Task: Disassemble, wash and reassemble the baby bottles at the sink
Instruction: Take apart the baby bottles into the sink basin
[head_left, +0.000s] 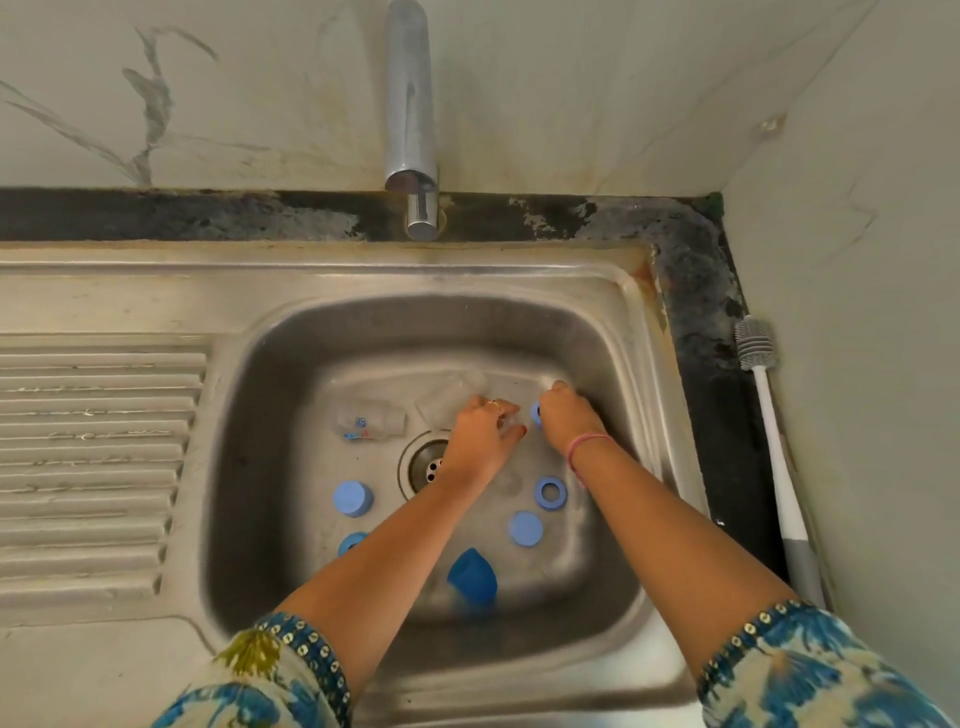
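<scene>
Closest to me are the patterned blue sleeves (291, 670), then both forearms reaching down into the steel sink (249, 519). My left hand (480, 441) has its grip curled around a clear bottle (511, 415) lying on the basin floor, and my right hand (569, 418) is pinching the blue ring (535, 413) at its neck, so I'd say I'm mid-unscrew on this one. Another clear bottle (371, 421) lies on its side left of the drain (428, 462), and a third clear piece (452, 395) sits behind the left hand, too see-through to say what it is exactly. Loose bits scattered around: a blue cap (353, 498), a second blue cap (525, 528), an open blue collar (550, 492), another collar (352, 543) half hidden by my left arm, and a darker blue cover (472, 577) nearest the front wall. These look like light, stiff plastic, likely slick once wet, so I'd hold the body round the middle and twist at the ring's edge, not the soft teat. The lying bottle has small blue and red print on it, way too small to read. No brand I can make out. A grey bottle brush (769, 415) lies on the worktop edge to the right, and the tap (410, 119) isn't running as far as I can see.
</scene>
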